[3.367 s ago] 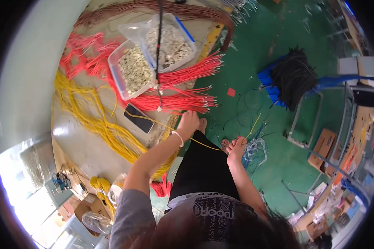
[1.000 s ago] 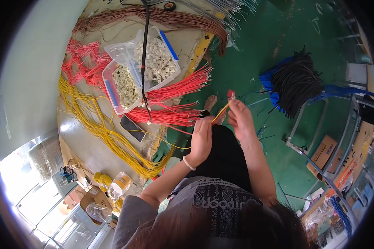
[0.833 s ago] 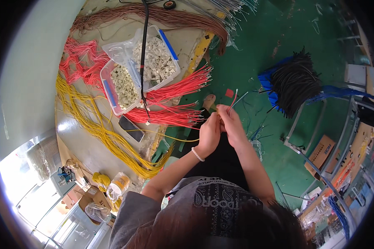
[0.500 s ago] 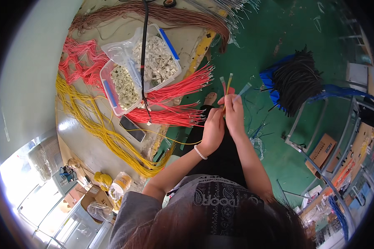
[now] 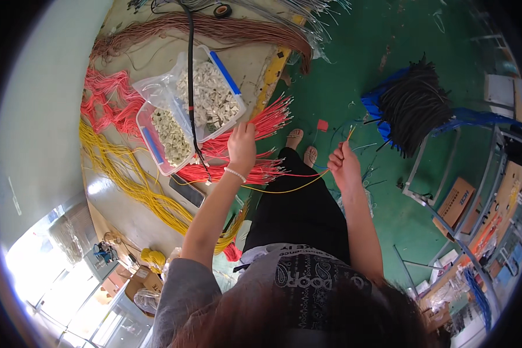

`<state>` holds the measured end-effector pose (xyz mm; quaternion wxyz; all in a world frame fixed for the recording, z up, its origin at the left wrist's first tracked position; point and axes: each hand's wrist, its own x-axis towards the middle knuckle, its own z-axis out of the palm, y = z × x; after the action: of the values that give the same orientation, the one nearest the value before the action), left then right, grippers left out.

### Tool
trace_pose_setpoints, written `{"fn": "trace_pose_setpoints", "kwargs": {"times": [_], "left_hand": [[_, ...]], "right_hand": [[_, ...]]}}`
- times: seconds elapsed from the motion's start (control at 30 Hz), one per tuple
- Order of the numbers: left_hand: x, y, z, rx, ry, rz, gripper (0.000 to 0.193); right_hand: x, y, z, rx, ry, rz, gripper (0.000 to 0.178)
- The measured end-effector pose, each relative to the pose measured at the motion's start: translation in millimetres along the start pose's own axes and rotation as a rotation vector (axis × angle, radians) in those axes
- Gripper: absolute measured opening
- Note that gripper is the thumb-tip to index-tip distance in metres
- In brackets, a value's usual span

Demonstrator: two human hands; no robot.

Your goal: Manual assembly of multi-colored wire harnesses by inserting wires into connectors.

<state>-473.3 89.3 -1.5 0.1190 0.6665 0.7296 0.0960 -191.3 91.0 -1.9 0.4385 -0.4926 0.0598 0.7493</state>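
My right hand (image 5: 344,167) is closed on a few thin wires. Yellow-orange wire ends (image 5: 350,134) stick up past its fingertips, and a long yellow wire (image 5: 290,191) sags from it toward the table. My left hand (image 5: 242,149), with a white beaded bracelet at the wrist, reaches over the red wire bundle (image 5: 269,119) beside the clear box of white connectors (image 5: 214,93). Its fingers bend downward and their tips are hidden, so I cannot tell whether they grip anything. A second clear box holds cream connectors (image 5: 173,132).
A yellow wire bundle (image 5: 136,180) and a phone (image 5: 187,191) lie on the table. Brown wires (image 5: 214,29) stretch across its far side. A black cable (image 5: 191,81) hangs over the boxes. At right stands a pile of black tubing (image 5: 417,110) near a metal frame (image 5: 429,211).
My hands have parted. The left moved left and away from me to the red wires beside the box; the right moved slightly right and nearer, keeping the wires. A red piece now shows apart from my hands.
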Motion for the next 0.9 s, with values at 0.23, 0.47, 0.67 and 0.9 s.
{"fn": "trace_pose_setpoints", "kwargs": {"times": [0.23,0.47,0.67,0.9], "left_hand": [[-11,38,-36,-0.208,0.18,0.086,0.011],[-38,97,-40,-0.381,0.174,0.172,0.014],[-41,123,-49,-0.444,0.079,0.084,0.013],[-4,166,-38,-0.668,-0.057,0.269,0.015]], "right_hand": [[-20,3,46,-0.228,-0.162,0.123,0.028],[-21,-10,91,-0.175,-0.365,-0.069,0.05],[-31,-28,82,-0.223,-0.412,-0.129,0.043],[-8,-55,-10,-0.03,-0.018,-0.54,0.026]]}}
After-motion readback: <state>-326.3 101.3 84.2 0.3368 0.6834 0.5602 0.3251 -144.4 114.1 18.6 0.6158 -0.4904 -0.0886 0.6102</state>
